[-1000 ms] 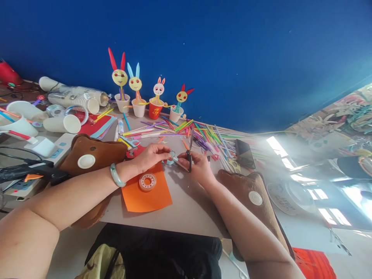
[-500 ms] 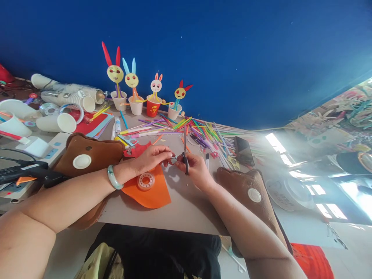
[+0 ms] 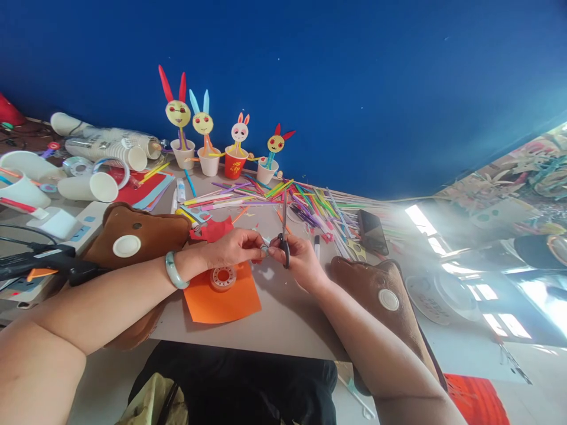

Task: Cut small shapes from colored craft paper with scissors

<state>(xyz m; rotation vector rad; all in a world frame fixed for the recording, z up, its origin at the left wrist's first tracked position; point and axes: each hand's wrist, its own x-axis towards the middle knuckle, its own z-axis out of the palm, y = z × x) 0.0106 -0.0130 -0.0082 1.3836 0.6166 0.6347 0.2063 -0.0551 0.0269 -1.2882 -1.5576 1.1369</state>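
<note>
Near, we list an orange paper sheet [image 3: 241,304], tape roll [image 3: 224,287] upon it. Centre: left hand [image 3: 237,247], pinching the small pale piece [image 3: 264,249]; right hand [image 3: 297,260], closed round black-handled scissors [image 3: 283,236], its fingertips beside the piece. Step, we judge: fine handling of the piece; next move calls for steady fingers, blades kept clear. Far: loose straws [image 3: 310,200], four rabbit-eared cup figures [image 3: 202,123]

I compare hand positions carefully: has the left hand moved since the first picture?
Yes, slightly: the left hand has shifted downward in the view, judged against the tape roll on the orange paper.
</note>
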